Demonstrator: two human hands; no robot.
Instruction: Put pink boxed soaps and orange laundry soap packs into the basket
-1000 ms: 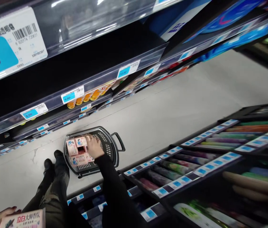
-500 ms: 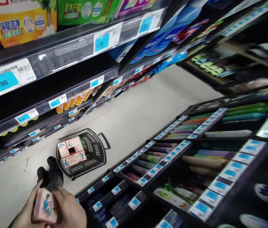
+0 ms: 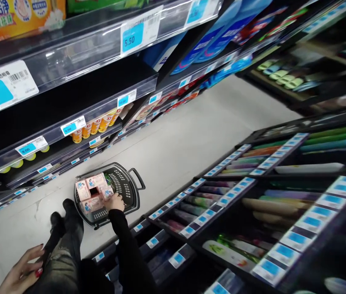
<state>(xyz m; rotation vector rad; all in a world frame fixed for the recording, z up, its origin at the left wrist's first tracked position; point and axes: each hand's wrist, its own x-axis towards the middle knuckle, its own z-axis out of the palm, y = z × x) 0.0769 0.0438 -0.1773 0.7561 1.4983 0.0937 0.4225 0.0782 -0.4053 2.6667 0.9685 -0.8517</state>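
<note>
Though together earlier, left hand open, right hand at pink box.

One camera, worn on the person's head, looks forward and steeply down past the dark-trousered legs to the black perforated plastic basket on the pale grey floor, black shelving close on the left.
</note>
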